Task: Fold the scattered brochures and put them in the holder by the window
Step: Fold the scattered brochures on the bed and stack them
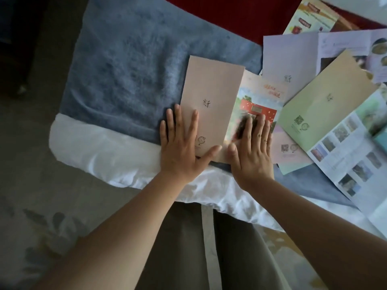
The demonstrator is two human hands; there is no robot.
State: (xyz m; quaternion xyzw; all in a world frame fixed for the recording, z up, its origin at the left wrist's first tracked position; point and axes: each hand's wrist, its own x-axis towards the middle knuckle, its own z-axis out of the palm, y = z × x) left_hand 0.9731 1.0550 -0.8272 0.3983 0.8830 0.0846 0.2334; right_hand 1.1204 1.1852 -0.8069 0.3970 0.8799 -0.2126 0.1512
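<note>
Pink brochure [209, 105] lying folded on the blue blanket [125, 70] at the bed's edge. Pinned flat under the left hand [182, 143], fingers spread and grasping nothing, probably to set the crease. Right hand [251, 149] likewise flat and released, pressing the picture leaflet [259, 97] just beside, likely next for folding. Further right, more brochures [326, 97] fanned out and overlapping, still unfolded. White sheet [104, 147] below. No holder or window in sight, so nothing stowed yet.
</note>
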